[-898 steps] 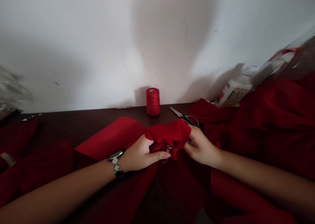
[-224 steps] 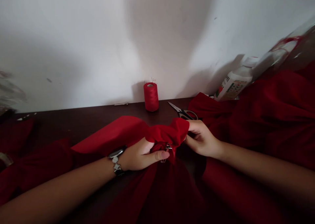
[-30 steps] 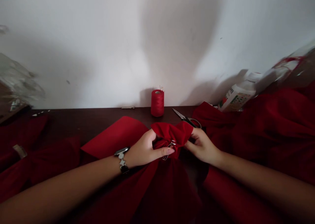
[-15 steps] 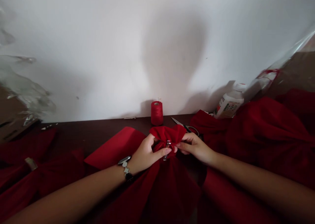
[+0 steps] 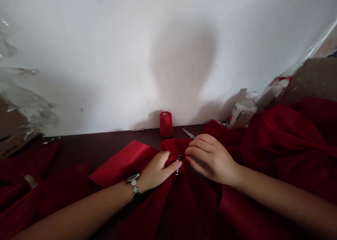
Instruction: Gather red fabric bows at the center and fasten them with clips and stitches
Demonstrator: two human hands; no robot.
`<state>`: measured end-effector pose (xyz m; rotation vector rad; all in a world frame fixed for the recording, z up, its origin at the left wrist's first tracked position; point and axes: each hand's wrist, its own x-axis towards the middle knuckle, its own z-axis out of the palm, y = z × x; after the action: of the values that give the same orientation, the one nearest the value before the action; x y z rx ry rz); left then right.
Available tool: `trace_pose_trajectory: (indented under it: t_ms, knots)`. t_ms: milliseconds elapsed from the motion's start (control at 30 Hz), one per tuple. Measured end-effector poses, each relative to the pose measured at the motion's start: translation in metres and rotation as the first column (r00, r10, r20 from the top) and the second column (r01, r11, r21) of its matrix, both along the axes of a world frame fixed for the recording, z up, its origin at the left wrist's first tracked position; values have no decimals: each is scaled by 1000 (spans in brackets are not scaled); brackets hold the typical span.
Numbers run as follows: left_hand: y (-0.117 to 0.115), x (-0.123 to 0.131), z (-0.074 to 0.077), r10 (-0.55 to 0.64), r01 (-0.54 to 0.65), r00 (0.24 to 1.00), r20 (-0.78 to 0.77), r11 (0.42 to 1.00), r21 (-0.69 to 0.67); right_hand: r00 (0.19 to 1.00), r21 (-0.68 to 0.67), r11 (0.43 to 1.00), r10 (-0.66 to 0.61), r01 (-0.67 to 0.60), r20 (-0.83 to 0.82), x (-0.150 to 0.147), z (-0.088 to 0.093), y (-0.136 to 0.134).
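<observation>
A red fabric bow [image 5: 195, 201] lies gathered at its middle in front of me. My left hand [image 5: 156, 169] is closed on the gathered part, its thumb pressing a small silver metal clip [image 5: 178, 164] against the cloth. My right hand [image 5: 212, 157] sits just right of the clip with its fingertips drawn together; anything between them is hidden or too small to make out. Behind the bow stands a spool of red thread [image 5: 166, 125]. The scissors [image 5: 187, 133] lie to its right, their handles covered by my right hand.
More red fabric bows lie on the dark table [image 5: 105, 145], one at left with a pale band [image 5: 31, 181] and a large one [image 5: 286, 141] at right. A white bottle [image 5: 242, 111] leans near the wall. Clear plastic wrap [image 5: 23, 92] hangs over a box at left.
My right hand has lifted from the fabric's right edge and turned, its back now upward, covering the scissors' handles. My left hand keeps its hold on the bow and clip.
</observation>
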<state>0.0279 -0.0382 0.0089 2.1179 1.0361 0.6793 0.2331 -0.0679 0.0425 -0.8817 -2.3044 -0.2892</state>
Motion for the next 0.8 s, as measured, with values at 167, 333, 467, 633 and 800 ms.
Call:
trace_pose_trajectory:
  t_ms: [167, 333, 467, 633, 800]
  knots:
    - [1, 0, -3, -40, 46, 996, -82, 996, 72, 993, -8, 996, 94, -94, 72, -3, -11, 3]
    - [1, 5, 4, -138, 138, 990, 7, 990, 40, 976, 42, 979, 195, -199, 98, -2, -14, 5]
    - [0, 6, 3, -53, 52, 998, -29, 999, -9, 955, -87, 955, 271, -283, -122, -2, -4, 0]
    - [2, 2, -3, -52, 59, 996, 78, 993, -97, 802, -431, 807, 86, -404, -592, 1, 34, -14]
    - [4, 0, -6, -32, 54, 981, 190, 992, -112, 678, -550, 605, -21, -577, -735, 20, 69, -47]
